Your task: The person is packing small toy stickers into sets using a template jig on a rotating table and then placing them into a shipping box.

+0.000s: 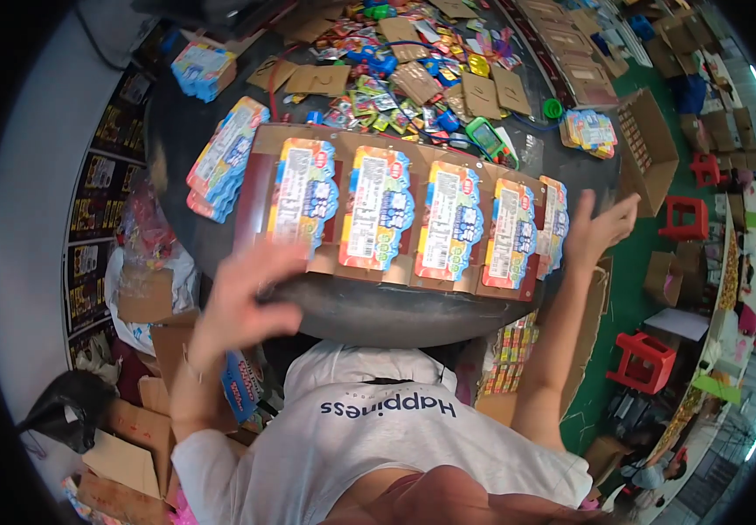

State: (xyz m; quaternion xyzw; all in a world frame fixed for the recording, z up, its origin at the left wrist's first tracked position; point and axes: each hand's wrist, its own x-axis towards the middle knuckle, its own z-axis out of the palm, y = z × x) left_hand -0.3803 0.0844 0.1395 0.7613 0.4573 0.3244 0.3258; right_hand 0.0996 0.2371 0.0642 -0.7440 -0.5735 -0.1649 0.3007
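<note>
A long brown cardboard frame (pixel 408 271) lies on the dark table, holding a row of printed, wavy-edged colourful cards. Over its left front corner, my left hand (pixel 251 293) is open and slightly blurred, with thumb and fingers apart. The leftmost card (pixel 303 197) is closest to that hand. Beyond the frame's right end, my right hand (pixel 603 229) is open too, its fingers stretched out to the right and nothing in them. Beside it, the rightmost card (pixel 554 223) overlaps the frame's end. Whether either hand touches a card or the frame, I cannot tell.
Stacks of similar cards stand at left (pixel 225 162), far left (pixel 203 70) and right (pixel 589 133). Behind the frame spreads a heap of small colourful packets (pixel 386 101) with cardboard pieces. An open carton (pixel 649 149) stands on the right; red stools (pixel 642 360) are on the green floor.
</note>
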